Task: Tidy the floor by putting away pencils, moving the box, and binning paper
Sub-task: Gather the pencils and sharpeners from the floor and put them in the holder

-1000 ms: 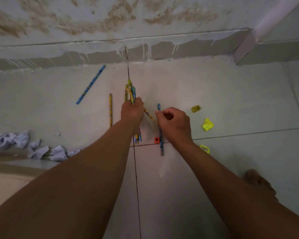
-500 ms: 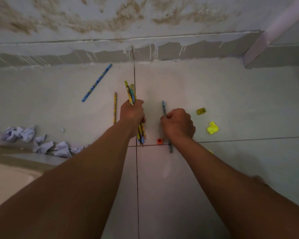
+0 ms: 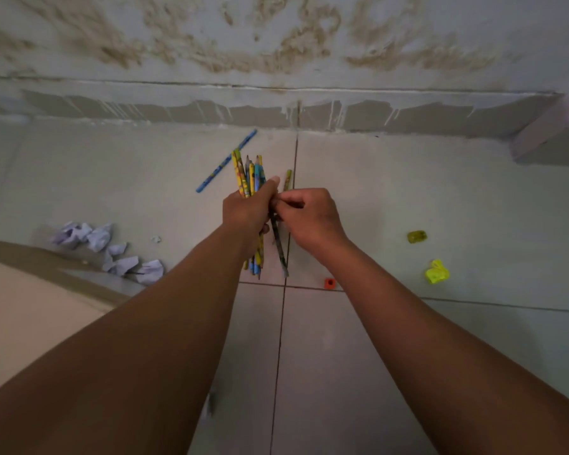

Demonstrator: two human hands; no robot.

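Observation:
My left hand (image 3: 247, 210) is shut on a bundle of several yellow and blue pencils (image 3: 247, 174), held above the tiled floor. Touching it from the right, my right hand (image 3: 309, 215) pinches a dark pencil (image 3: 279, 247) that slants down beside the bundle. One long blue pencil (image 3: 225, 161) lies on the floor beyond the bundle, near the wall. A yellow pencil tip (image 3: 287, 179) shows just past my right hand. Crumpled pale paper pieces (image 3: 107, 247) lie in a loose row at the left. No box can be made out.
Two yellow sharpeners (image 3: 417, 236) (image 3: 437, 272) and a small orange one (image 3: 329, 283) lie on the floor at the right. A stained wall with a grey skirting (image 3: 276, 113) closes the far side. A beige surface edge (image 3: 30, 290) fills the lower left.
My right hand lifted the dark pencil off the floor and brought it left against the bundle in my left hand. Both hands rose and the view shifted left.

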